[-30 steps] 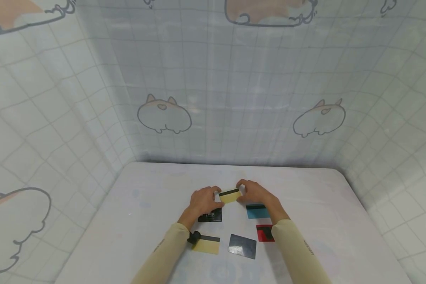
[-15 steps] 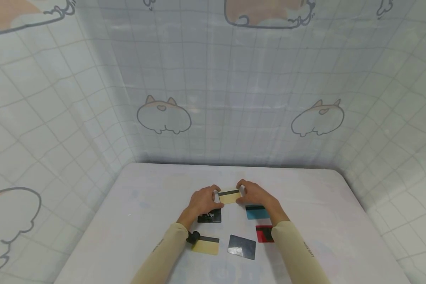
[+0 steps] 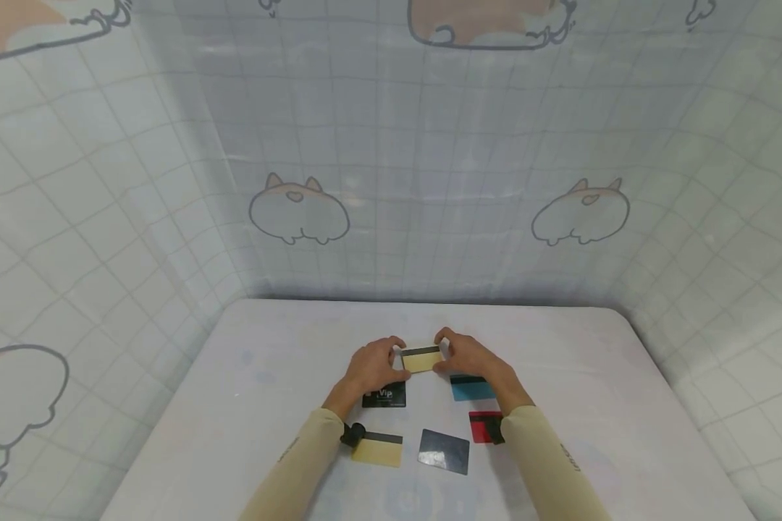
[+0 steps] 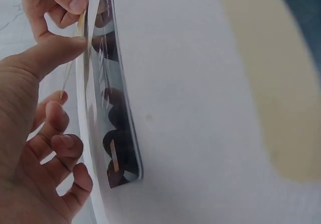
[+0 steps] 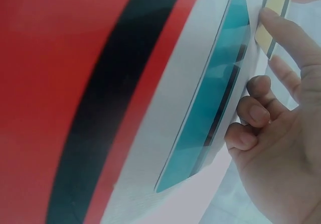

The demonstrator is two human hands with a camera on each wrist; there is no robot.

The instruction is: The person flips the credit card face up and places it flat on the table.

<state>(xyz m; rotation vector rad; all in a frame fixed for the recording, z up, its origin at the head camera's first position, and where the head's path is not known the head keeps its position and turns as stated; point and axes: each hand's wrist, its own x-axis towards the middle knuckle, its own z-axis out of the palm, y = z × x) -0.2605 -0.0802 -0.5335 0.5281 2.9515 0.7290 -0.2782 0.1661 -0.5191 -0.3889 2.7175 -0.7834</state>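
Observation:
A yellow card with a black stripe (image 3: 421, 362) is held between my two hands at the middle of the table. My left hand (image 3: 371, 367) pinches its left edge between thumb and forefinger, the other fingers loosely curled. On the opposite edge, thumb and forefinger of my right hand (image 3: 472, 357) pinch the same card, which shows edge-up beyond the thumb in the right wrist view (image 5: 277, 8). A black card lettered "Vip" (image 3: 391, 396) lies just below the left hand. Partly under the right wrist is a blue card with a dark stripe (image 3: 471, 391).
Closer to the body, a second yellow card (image 3: 379, 454), a shiny dark grey card (image 3: 444, 451) and a red card with a black stripe (image 3: 478, 428) lie on the white table (image 3: 287, 340). The sleeves partly cover the red and second yellow cards. A grid-patterned curtain (image 3: 391, 145) surrounds the table.
The held yellow card has turned slightly, from tilted up at its right end to nearly level. Both hands keep their pinch and barely move; the other cards stay put.

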